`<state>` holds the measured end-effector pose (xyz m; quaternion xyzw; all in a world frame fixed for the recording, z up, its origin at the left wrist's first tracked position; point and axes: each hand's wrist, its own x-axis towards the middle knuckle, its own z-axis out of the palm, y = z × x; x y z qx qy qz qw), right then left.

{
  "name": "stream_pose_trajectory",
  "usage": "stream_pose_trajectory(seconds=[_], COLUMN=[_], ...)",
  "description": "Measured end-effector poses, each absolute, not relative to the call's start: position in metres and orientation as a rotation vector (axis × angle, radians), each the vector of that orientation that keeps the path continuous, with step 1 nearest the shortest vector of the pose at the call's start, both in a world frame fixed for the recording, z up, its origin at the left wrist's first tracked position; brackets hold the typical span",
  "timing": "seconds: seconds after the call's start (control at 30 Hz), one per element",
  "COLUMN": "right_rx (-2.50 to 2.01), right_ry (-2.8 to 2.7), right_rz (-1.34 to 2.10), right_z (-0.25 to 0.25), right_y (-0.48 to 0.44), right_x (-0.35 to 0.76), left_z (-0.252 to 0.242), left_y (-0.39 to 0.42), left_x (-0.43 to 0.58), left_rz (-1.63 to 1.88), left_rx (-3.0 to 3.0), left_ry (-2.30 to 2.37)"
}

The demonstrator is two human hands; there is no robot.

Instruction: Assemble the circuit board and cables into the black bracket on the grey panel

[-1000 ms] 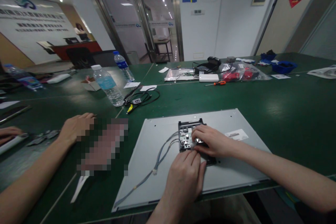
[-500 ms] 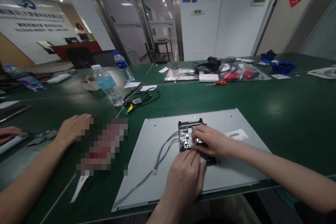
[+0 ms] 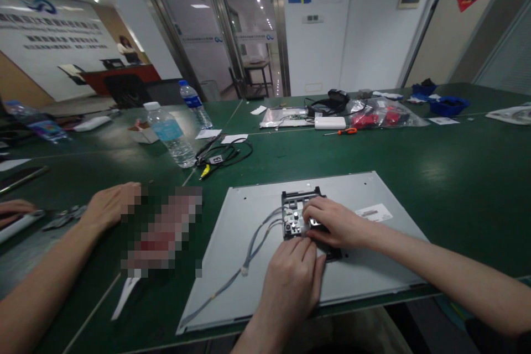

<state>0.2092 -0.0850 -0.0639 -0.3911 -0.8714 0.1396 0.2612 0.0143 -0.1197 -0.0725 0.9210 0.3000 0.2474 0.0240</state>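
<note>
A black-framed electronic module (image 3: 294, 217) with a small circuit board sits on a flat, light-grey metal panel (image 3: 357, 271). Grey cables (image 3: 253, 249) run from its left side down across the panel. My right hand (image 3: 338, 222) reaches in from the right, fingers curled over the module's middle and gripping it. From below, my left hand (image 3: 290, 271) presses its bent fingers together on the module's near edge, close to the right fingertips. Both hands cover much of the module, so what lies exactly under the fingertips is hidden.
At the left, a co-worker's arm and hand (image 3: 116, 202) rest on the green table (image 3: 415, 155) beside a pixelated reddish item (image 3: 166, 232). Beyond stand water bottles (image 3: 170, 135), a black cable (image 3: 228, 155), an orange-handled screwdriver (image 3: 346, 131) and plastic-bagged red parts (image 3: 381, 115).
The co-worker's hand at the left has shifted slightly to the left. My own hands and the module look unmoved.
</note>
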Motion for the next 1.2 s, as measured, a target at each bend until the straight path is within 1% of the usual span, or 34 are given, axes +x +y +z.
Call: stream_pose_trajectory(seconds=[0.3, 0.63, 0.9, 1.2], right_rx=[-1.019, -1.026, -1.012, -1.017], right_ry=[-2.367, -2.353, -2.36, -2.369], right_rz=[0.382, 0.381, 0.373, 0.371], right_z=[-0.0638, -0.0652, -0.0625, -0.0614], right_y=[-0.0844, -0.0851, -0.0863, -0.0869], right_x=[0.2101, 0.2097, 0.2106, 0.2113], left_z=[-0.0686, -0.0697, -0.0673, -0.0697], left_y=[-0.1204, -0.1199, -0.1214, -0.1201], left_x=[0.016, 0.015, 0.0155, 0.0155], left_rz=[0.842, 0.786, 0.818, 0.849], left_rx=[2.892, 2.862, 2.85, 2.874], left_ry=[0.893, 0.893, 1.022, 0.986])
